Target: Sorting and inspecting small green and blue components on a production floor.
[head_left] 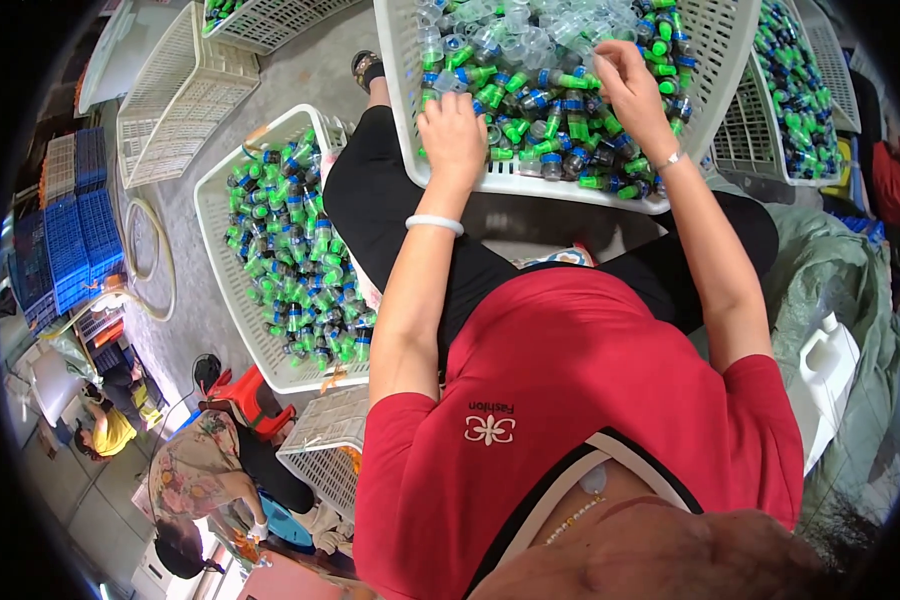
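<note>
A large white slatted plastic basket point(395, 75) stands before my knees, filled with small capped plastic pieces point(570, 125) in green, blue and dark clear plastic. At its far side lies a heap of loose clear plastic caps point(550, 35). My left hand point(453, 138) reaches over the near left rim, fingers bent down into the pieces next to a clear cap; whatever they grip is hidden. To the right, my right hand point(632, 92) is above the pile, thumb and fingers drawn together beside a green-ended piece. Whether it holds that piece I cannot make out.
Another white basket point(210, 235) of similar pieces stands at my left, and a further filled basket point(750, 125) at the right. Blue crates point(75, 230) and a coiled hose point(160, 255) lie far left. A white jug point(828, 360) is at my right. A co-worker point(205, 470) bends over at lower left.
</note>
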Tool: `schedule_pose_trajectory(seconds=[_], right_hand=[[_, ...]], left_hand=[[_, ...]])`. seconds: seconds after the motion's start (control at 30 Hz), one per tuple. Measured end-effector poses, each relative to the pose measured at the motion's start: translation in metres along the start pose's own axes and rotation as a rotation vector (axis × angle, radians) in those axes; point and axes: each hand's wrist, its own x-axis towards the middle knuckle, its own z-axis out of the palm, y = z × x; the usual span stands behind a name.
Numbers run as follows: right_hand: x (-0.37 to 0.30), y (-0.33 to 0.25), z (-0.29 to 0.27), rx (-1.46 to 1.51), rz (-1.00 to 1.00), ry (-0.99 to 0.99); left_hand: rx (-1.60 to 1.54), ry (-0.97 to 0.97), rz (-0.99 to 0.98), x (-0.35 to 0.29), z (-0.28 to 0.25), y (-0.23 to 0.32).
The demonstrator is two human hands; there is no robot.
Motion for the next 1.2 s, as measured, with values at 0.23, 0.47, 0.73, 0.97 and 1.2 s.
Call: schedule_pose_trajectory(seconds=[0.23,0.47,0.73,0.97,1.2], right_hand=[[-0.023,-0.056,0.033,1.018,0.242,0.107],[-0.052,-0.066,0.046,0.946,0.204,-0.071],[-0.030,-0.068,-0.028,-0.010,-0.371,-0.430],[-0.042,-0.077,-0.033,-0.014,-0.391,-0.428],[-0.060,-0.075,-0.018,0.294,0.010,-0.620]], left_hand=[[-1.165,-0.235,-0.303,-0.019,-0.042,0.032],[-1.697,-0.252,-0.461,-0.021,-0.056,0.052],[-1.458,-0.354,-0.209,-0.025,-0.082,0.046],[-1.395,-0.439,-0.062,-0.031,-0.097,0.052],[-0.948,-0.160,0.185,-0.053,-0.100,0.055]])
